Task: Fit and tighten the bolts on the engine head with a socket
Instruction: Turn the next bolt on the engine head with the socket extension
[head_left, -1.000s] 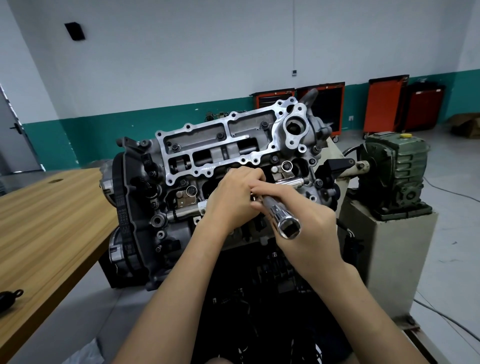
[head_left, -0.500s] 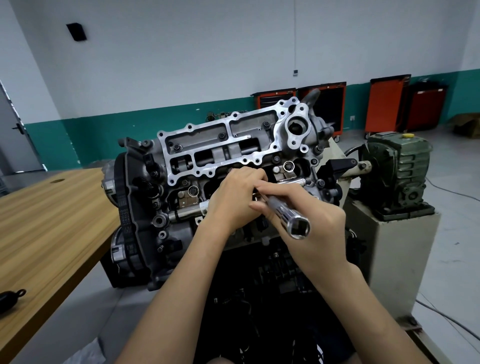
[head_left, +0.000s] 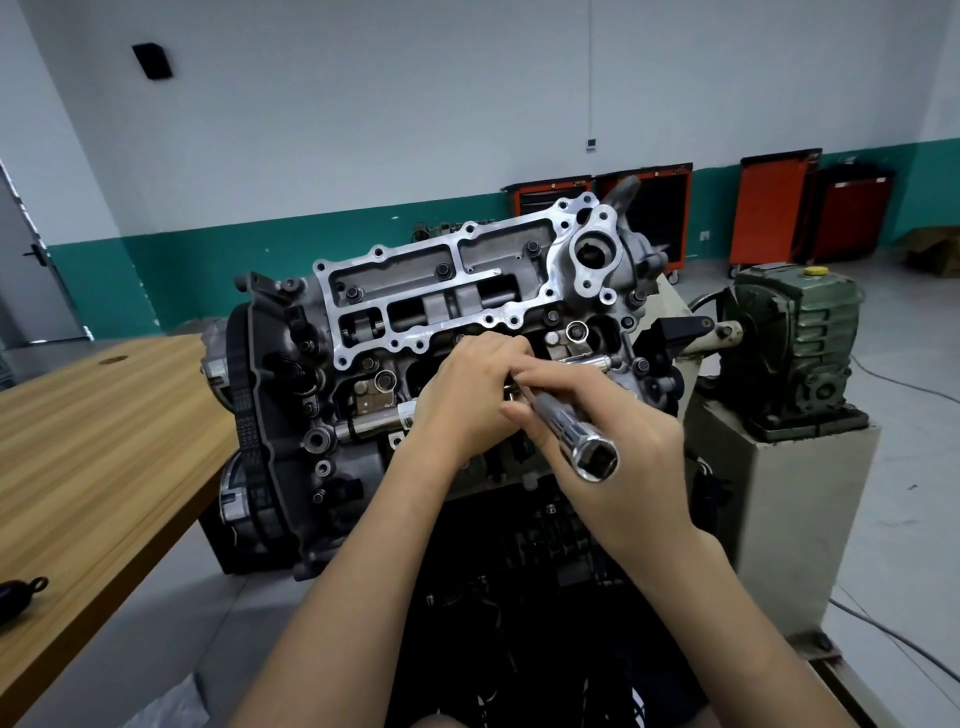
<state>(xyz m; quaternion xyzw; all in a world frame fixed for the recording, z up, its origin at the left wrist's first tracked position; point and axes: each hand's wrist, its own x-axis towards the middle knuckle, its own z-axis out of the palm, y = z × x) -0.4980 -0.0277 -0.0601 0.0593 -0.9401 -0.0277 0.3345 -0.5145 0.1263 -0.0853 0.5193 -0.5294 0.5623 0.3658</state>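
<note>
Head view: at the middle of the engine head (head_left: 519, 244), the socket (head_left: 574, 434) is gripped by the right hand (head_left: 641, 460) and has been swung slightly rightward. What the left hand (head_left: 467, 400) holds is hidden. Bolt seating is judged underway.

Engine head (head_left: 441, 291) stands tilted toward me. My right grip (head_left: 623, 457) holds the chrome socket (head_left: 569, 432) between thumb and fingers, with its square open end facing me. My left grip (head_left: 467, 397) is curled at the socket's far end, against the head; what it pinches is hidden. Wooden bench (head_left: 104, 441) at left, green gearbox (head_left: 795, 338) at right.
</note>
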